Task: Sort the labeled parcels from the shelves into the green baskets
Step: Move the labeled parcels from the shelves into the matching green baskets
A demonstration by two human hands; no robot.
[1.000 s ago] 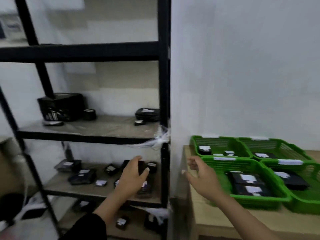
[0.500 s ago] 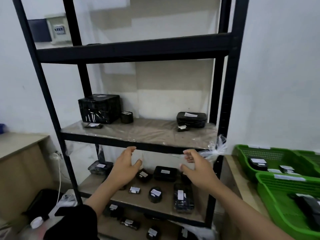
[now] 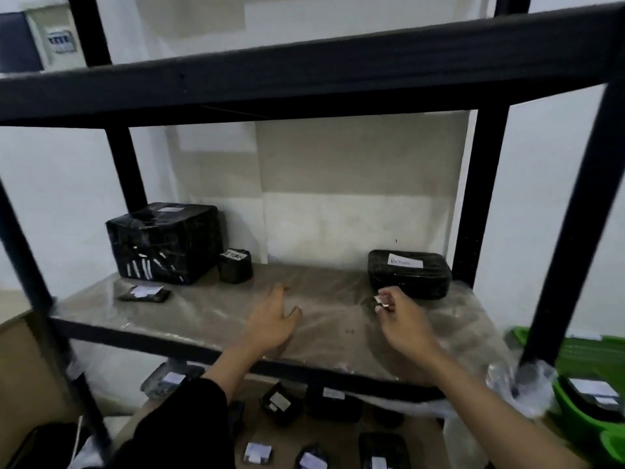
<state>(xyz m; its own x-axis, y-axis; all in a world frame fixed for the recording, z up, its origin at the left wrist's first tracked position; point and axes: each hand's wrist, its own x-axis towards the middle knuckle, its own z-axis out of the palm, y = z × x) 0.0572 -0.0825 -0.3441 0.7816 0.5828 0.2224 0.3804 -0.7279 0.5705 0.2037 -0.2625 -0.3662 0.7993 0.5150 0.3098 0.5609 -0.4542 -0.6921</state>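
Parcels, labeled: pick moved up from lower shelf to middle shelf (image 3: 209, 313).
Both hands, half a second ago hovering at the shelf edge, now reach over it. Right hand (image 3: 404, 321) pinches a small white-labeled parcel (image 3: 381, 303) in front of the oval parcel (image 3: 410, 273); left hand (image 3: 272, 321) rests released, holding nothing. Green baskets (image 3: 590, 377) wait at far right; next carry likely goes there.

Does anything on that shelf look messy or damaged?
Yes: the clear plastic film covering the shelf board is wrinkled, and it hangs in a torn, bunched clump at the right front post. The black parcels look intact.
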